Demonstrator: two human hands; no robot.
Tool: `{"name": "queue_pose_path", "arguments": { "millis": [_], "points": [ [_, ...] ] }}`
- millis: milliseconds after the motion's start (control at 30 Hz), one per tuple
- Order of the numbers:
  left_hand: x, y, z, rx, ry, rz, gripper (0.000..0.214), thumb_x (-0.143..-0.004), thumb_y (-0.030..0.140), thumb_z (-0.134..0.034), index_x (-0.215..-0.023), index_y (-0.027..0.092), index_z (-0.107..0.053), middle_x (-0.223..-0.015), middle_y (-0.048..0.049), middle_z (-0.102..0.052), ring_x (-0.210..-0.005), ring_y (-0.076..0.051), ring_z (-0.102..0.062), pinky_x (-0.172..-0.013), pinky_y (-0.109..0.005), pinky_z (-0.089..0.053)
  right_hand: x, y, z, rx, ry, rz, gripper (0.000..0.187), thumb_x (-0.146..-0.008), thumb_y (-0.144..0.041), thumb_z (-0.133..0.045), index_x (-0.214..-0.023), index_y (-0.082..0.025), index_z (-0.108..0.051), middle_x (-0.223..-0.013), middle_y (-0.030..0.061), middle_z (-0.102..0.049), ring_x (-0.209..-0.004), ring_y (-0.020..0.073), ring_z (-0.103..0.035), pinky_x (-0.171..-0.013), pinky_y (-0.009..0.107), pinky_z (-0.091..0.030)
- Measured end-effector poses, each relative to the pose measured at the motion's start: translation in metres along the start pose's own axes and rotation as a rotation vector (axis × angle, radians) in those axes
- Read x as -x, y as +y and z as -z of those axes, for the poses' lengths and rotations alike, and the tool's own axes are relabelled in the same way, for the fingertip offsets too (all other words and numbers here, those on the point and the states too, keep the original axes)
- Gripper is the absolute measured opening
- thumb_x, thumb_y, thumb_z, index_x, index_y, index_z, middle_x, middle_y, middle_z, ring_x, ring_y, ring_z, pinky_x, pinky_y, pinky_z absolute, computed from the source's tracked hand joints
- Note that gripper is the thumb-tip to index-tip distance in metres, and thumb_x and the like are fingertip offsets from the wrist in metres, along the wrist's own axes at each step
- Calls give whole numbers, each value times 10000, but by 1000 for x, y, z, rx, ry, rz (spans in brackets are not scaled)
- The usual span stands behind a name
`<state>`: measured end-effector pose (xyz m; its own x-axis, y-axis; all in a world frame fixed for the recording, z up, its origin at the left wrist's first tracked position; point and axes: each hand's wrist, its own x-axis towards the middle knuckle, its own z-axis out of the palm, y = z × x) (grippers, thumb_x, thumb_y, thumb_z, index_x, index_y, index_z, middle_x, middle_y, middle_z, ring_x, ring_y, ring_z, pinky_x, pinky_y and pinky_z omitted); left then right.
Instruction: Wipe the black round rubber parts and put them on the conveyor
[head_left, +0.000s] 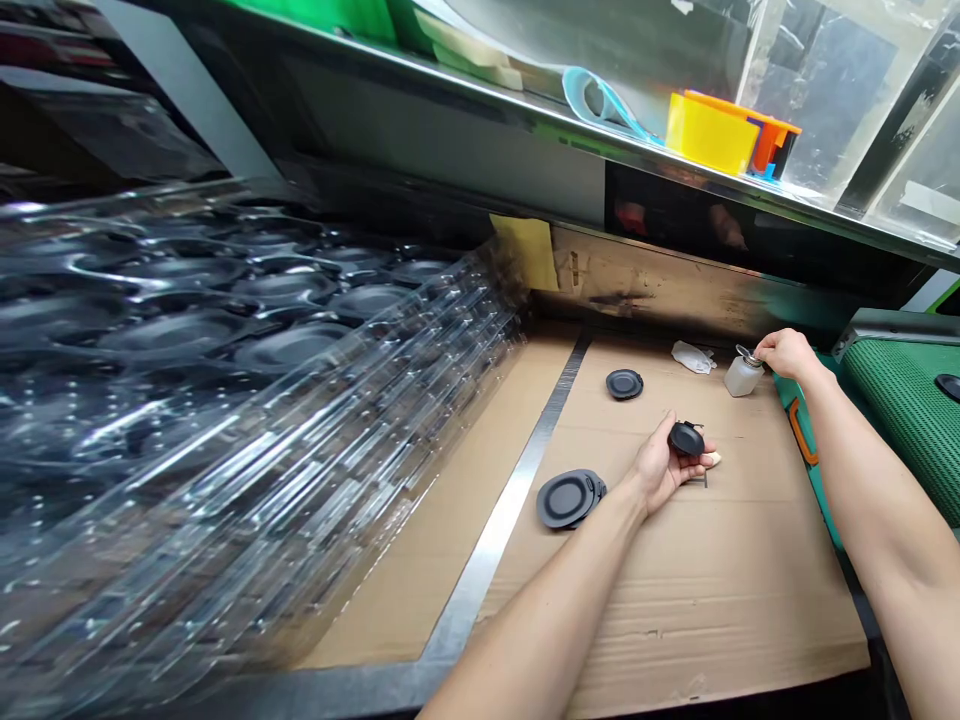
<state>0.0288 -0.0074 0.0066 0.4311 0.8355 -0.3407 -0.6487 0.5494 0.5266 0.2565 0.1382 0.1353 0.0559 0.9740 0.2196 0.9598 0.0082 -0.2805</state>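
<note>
A round black plastic part (685, 438) with a raised rim and small side tabs rests in my left hand (664, 468), whose fingers curl around it from below. By those fingertips shows a small white piece (712, 459), and a thin dark strip sticks out beneath. Farther right, my right hand (786, 354) has its fingers pinched at the metal lid of a small whitish bottle (743, 376). On the cardboard lie another round black part (624, 384) and, nearer my left forearm, a small stack of black parts (568, 499).
Stacked clear plastic trays (360, 400) holding many black parts fill the left side. A crumpled white tissue (693, 357) lies behind the bottle. At right runs a green conveyor belt (907, 410) beside a teal case with an orange handle (802, 430). A yellow bin (711, 134) stands on the shelf above.
</note>
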Motion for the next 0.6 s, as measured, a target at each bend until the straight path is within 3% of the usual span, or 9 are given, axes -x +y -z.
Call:
{"name": "queue_pose_path", "arguments": {
  "millis": [133, 200, 267, 367, 600],
  "points": [
    [1, 0, 0, -2, -8, -13, 536, -1012, 565, -366, -963, 98, -625, -826, -168, -715, -623, -200, -707, -550, -264, -551, 47, -7, -3, -288, 278, 83, 282, -904, -352, -589, -948, -147, -776, -875, 103, -737, -798, 164, -633, -732, 268, -448],
    [1, 0, -1, -1, -12, -12, 524, -1019, 540, -354, -958, 97, -627, -790, -156, -708, -594, -190, -691, -531, -255, -532, 81, -14, -18, -475, 225, 142, 317, -915, -403, -579, -984, -147, -753, -861, 87, -732, -779, 165, -630, -712, 266, -463],
    [1, -1, -1, -12, -9, -18, 526, -1026, 522, -331, -938, 97, -629, -750, -144, -700, -557, -179, -670, -507, -247, -509, 114, -23, -38, -604, 70, 181, 315, -911, -433, -597, -981, -161, -739, -832, 60, -725, -756, 170, -636, -697, 272, -485],
    [-1, -5, -2, -64, -13, -45, 552, -1031, 526, -301, -898, 107, -635, -698, -125, -688, -506, -164, -634, -476, -243, -480, 150, -34, -65, -652, -26, 250, 279, -920, -427, -606, -968, -187, -741, -905, 54, -738, -827, 184, -669, -750, 291, -514],
    [-5, -18, -3, -234, 41, -199, 511, -1017, 502, -402, -765, 127, -640, -563, -76, -638, -432, -159, -591, -439, -248, -460, 163, -37, -94, -425, 35, 505, 247, -993, -342, -497, -996, -224, -715, -948, 73, -703, -875, 196, -657, -800, 315, -519]
  ]
}}
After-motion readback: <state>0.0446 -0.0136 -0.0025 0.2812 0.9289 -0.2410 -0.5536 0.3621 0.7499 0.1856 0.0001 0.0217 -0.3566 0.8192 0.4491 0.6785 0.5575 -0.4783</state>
